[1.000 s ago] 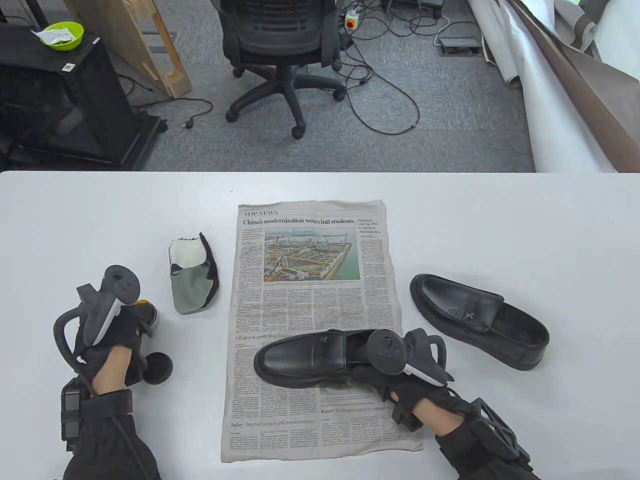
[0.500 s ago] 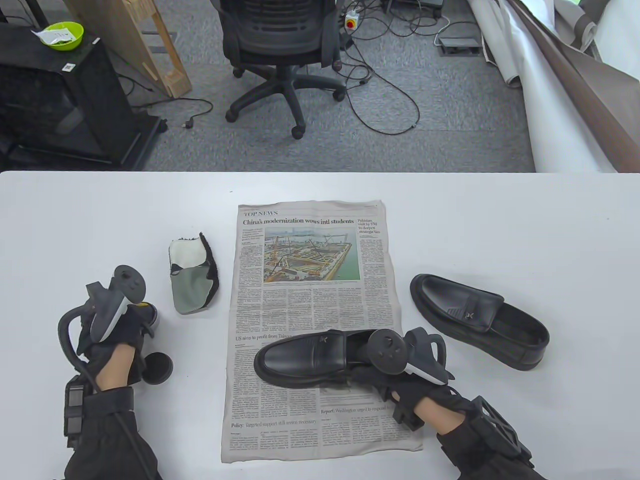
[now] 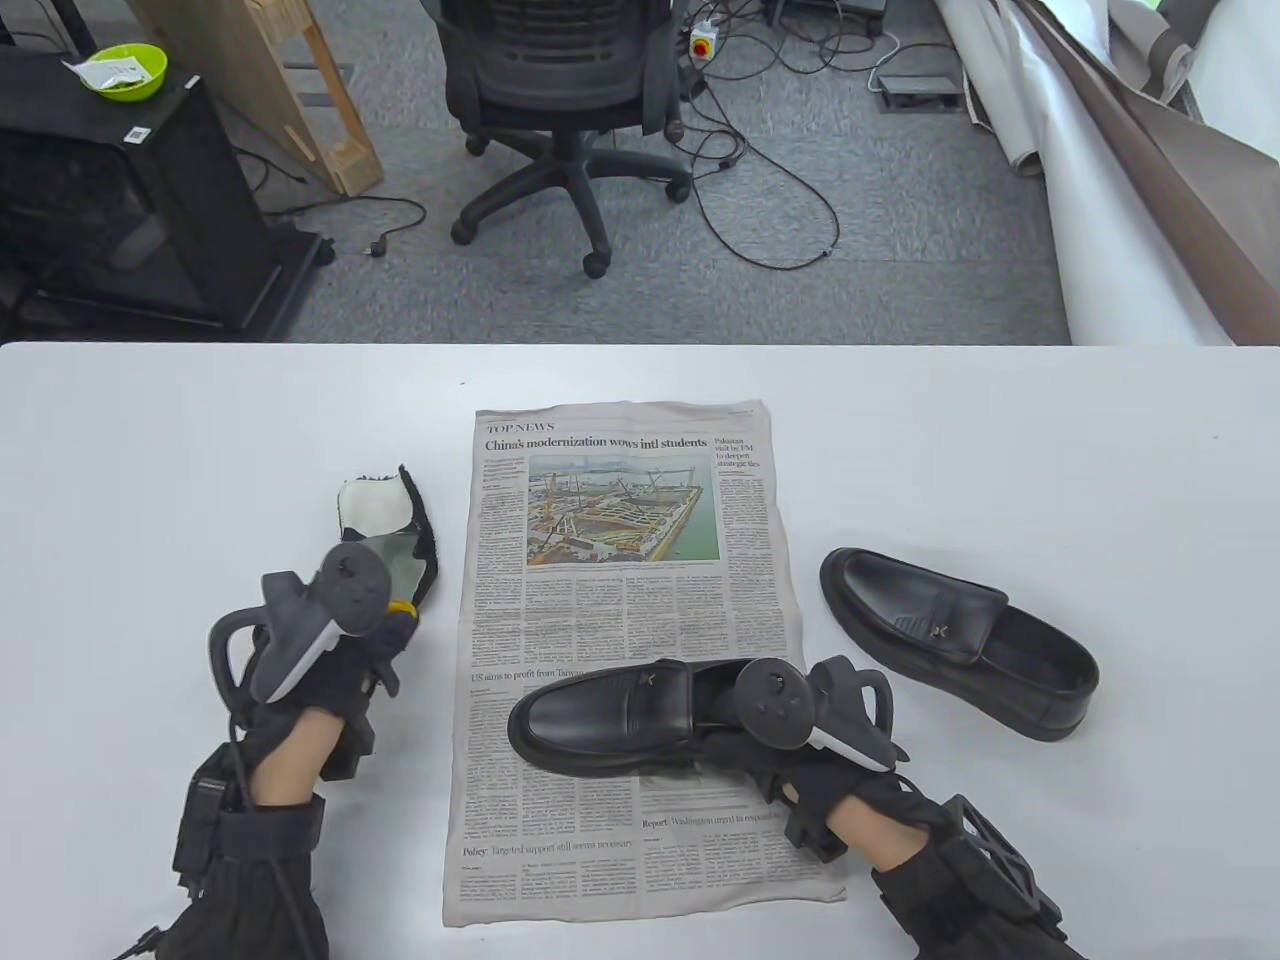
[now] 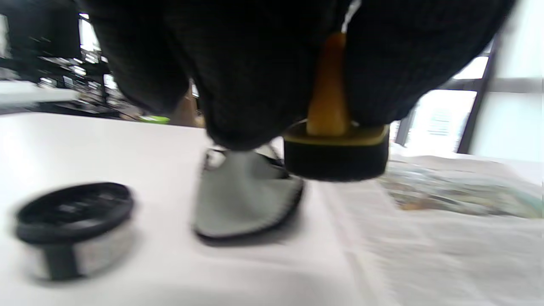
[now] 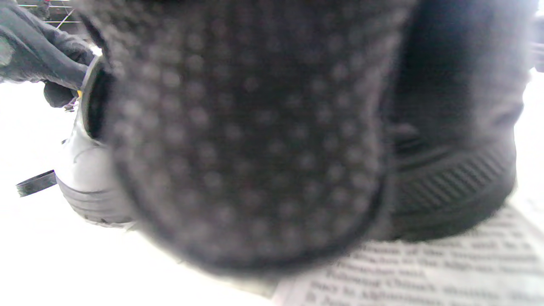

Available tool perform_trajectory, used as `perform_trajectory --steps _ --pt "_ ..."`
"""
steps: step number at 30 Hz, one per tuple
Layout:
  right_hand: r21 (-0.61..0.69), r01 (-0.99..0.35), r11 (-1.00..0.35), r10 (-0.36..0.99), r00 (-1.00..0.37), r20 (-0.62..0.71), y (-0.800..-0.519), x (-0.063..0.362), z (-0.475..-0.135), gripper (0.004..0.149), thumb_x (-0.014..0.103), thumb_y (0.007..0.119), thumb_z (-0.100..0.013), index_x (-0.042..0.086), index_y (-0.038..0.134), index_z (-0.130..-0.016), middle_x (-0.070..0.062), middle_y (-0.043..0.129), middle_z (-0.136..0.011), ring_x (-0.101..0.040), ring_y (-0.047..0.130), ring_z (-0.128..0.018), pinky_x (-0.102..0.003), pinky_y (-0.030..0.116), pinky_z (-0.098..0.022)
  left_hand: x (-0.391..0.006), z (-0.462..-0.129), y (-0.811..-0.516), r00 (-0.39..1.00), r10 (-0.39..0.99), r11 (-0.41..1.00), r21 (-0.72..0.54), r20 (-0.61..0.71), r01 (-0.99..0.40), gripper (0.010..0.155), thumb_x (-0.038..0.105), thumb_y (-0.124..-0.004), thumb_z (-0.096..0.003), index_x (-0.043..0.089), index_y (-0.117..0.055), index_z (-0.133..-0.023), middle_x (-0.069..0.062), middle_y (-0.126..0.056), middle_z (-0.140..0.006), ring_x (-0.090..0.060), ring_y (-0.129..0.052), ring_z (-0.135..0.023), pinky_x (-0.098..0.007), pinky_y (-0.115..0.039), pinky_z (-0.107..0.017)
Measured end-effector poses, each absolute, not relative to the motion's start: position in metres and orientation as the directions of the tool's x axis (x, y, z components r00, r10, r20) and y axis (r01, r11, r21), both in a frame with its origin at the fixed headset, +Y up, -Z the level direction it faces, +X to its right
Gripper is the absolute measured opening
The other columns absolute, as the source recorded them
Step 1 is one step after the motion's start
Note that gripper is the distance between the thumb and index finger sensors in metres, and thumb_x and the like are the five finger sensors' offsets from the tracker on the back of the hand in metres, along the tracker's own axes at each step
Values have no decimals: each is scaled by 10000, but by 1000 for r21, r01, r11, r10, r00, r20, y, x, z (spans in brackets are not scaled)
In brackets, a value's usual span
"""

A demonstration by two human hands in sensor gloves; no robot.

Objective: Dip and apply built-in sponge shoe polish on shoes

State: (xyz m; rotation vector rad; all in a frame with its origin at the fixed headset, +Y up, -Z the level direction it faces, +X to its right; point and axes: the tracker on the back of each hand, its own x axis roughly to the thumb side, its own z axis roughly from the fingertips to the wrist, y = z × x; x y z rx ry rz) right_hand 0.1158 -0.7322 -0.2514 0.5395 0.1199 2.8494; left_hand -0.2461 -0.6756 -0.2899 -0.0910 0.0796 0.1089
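Note:
My left hand (image 3: pixel 392 628) hovers above the table and pinches the yellow handle of a sponge applicator (image 4: pixel 335 157), whose black sponge faces down. From above only a bit of that applicator's yellow (image 3: pixel 401 606) shows, over the near end of the cloth. The open polish tin (image 4: pixel 72 229) stands on the table to the left, hidden under my hand in the table view. A black loafer (image 3: pixel 600 715) lies on the newspaper (image 3: pixel 620 600), toe to the left. My right hand (image 3: pixel 745 750) grips its heel; a gloved finger (image 5: pixel 255 140) fills the right wrist view.
A second black loafer (image 3: pixel 950 640) lies on the bare table right of the newspaper. A grey and white cloth (image 3: pixel 375 505) lies left of the paper, also seen as the cloth (image 4: pixel 246 199) below the sponge. An office chair (image 3: pixel 560 90) stands beyond the far edge.
My left hand has lifted the sponge applicator off the tin and carried it right and forward, over the cloth's near end. The right hand and the shoe have not moved.

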Motion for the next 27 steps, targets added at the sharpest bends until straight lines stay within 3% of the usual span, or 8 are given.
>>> perform_trajectory --steps 5,10,15,27 --pt "124 -216 -968 247 -905 348 -732 116 -251 443 510 920 -304 236 972 -649 -10 1047 -510 36 1100 -16 -256 986 -193 -189 -275 -681 972 198 970 -166 128 -175 518 469 -957 -392 200 -876 -828 -65 -1011 -679 -86 -1066 -390 -466 -848 -613" --pt "118 -216 -969 244 -906 345 -732 116 -251 443 511 919 -303 239 970 -650 -7 1045 -512 37 1100 -17 -256 986 -194 -155 -269 -690 970 126 980 -181 206 -89 519 477 -952 -392 201 -879 -825 -62 -1017 -669 -82 -1067 -376 -459 -855 -606" --pt "118 -215 -969 243 -907 343 -732 115 -251 443 511 920 -304 238 971 -648 -10 1047 -511 35 1100 -16 -257 986 -194 -140 -267 -700 973 1 989 -141 232 32 522 484 -954 -388 208 -876 -824 -54 -1014 -666 -71 -1057 -368 -452 -856 -599" --pt "106 -214 -971 238 -909 341 -732 115 -250 445 511 921 -303 231 976 -644 -12 1052 -500 38 1101 -10 -255 989 -188 -139 -261 -705 968 -12 986 -156 250 53 519 489 -885 -425 218 -834 -864 -52 -986 -723 -80 -1046 -398 -449 -847 -596"
